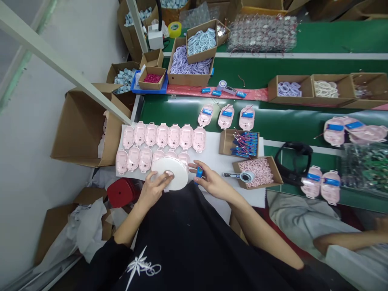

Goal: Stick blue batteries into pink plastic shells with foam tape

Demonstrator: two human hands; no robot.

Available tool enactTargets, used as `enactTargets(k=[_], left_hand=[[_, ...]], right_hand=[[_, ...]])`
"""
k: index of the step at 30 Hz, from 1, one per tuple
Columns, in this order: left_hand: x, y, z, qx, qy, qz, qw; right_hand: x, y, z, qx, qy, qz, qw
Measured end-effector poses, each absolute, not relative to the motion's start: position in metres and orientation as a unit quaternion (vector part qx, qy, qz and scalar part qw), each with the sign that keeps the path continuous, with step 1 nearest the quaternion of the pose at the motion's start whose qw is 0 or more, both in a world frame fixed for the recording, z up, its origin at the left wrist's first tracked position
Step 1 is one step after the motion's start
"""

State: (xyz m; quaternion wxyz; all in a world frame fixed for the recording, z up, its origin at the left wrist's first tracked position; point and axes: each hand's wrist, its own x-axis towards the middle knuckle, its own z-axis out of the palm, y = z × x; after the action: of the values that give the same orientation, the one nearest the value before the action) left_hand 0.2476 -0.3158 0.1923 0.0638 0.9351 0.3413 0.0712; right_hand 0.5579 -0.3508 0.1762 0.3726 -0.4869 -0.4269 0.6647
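Observation:
My left hand (pixel 151 189) grips a white roll (pixel 177 176) of what looks like tape, with fingers at its core hole. Just right of the roll, my right hand (pixel 214 184) pinches a small blue battery pack (pixel 199 172) between thumb and fingers. Two rows of pink plastic housings (pixel 163 136) lie open side up beyond my hands on a white sheet (pixel 212 149); the roll covers part of the nearer row. Farther back, three pink housings (pixel 226 116) each carry a blue battery.
Right of my hands stand a box of blue batteries with red wires (pixel 222 143) and a box of small pink parts (pixel 260 171), with a handheld device (pixel 247 176) over its edge. A co-worker's arm (pixel 348 240) shows at lower right. A large carton (pixel 81 129) stands left.

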Motion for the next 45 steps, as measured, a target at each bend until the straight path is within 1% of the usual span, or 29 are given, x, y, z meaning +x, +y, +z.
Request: enactTargets(k=[6,8,11,15,19,23,26,32,34,37,38,40,43,45], left_hand=[[0.246,-0.315,0.197,0.943,0.326,0.055,0.037],[0.247,-0.313,0.202,0.942,0.331,0.045,0.024],[0.248,-0.31,0.21,0.944,0.328,0.022,0.014],[0.248,-0.304,0.217,0.945,0.324,-0.02,0.019],[0.25,-0.297,0.219,0.944,0.32,-0.073,0.039],[0.253,-0.284,0.219,0.936,0.322,-0.121,0.074],[0.247,-0.275,0.217,0.925,0.344,-0.14,0.084],[0.232,-0.289,0.21,0.899,0.398,-0.147,0.106],[0.226,-0.296,0.209,0.897,0.4,-0.148,0.114],[0.206,-0.299,0.209,0.894,0.401,-0.154,0.13],[0.196,-0.298,0.208,0.886,0.417,-0.153,0.131],[0.175,-0.298,0.206,0.862,0.467,-0.148,0.132],[0.148,-0.301,0.199,0.828,0.523,-0.143,0.141],[0.138,-0.308,0.195,0.814,0.543,-0.14,0.149]], right_hand=[[0.566,-0.325,0.179,-0.458,-0.5,0.698,0.231],[0.56,-0.324,0.173,-0.442,-0.487,0.717,0.233],[0.548,-0.329,0.16,-0.456,-0.417,0.726,0.301],[0.523,-0.343,0.142,-0.492,-0.277,0.725,0.394],[0.496,-0.349,0.125,-0.5,-0.141,0.69,0.505],[0.485,-0.331,0.111,-0.472,-0.037,0.664,0.579],[0.475,-0.32,0.104,-0.45,-0.004,0.659,0.603],[0.452,-0.314,0.091,-0.449,0.001,0.663,0.599],[0.466,-0.293,0.078,-0.462,-0.014,0.628,0.626],[0.504,-0.251,0.043,-0.502,-0.076,0.525,0.683],[0.514,-0.241,0.029,-0.526,-0.104,0.509,0.673],[0.524,-0.23,0.001,-0.576,-0.165,0.522,0.607],[0.518,-0.236,-0.031,-0.643,-0.272,0.538,0.473],[0.508,-0.244,-0.043,-0.691,-0.377,0.501,0.361]])
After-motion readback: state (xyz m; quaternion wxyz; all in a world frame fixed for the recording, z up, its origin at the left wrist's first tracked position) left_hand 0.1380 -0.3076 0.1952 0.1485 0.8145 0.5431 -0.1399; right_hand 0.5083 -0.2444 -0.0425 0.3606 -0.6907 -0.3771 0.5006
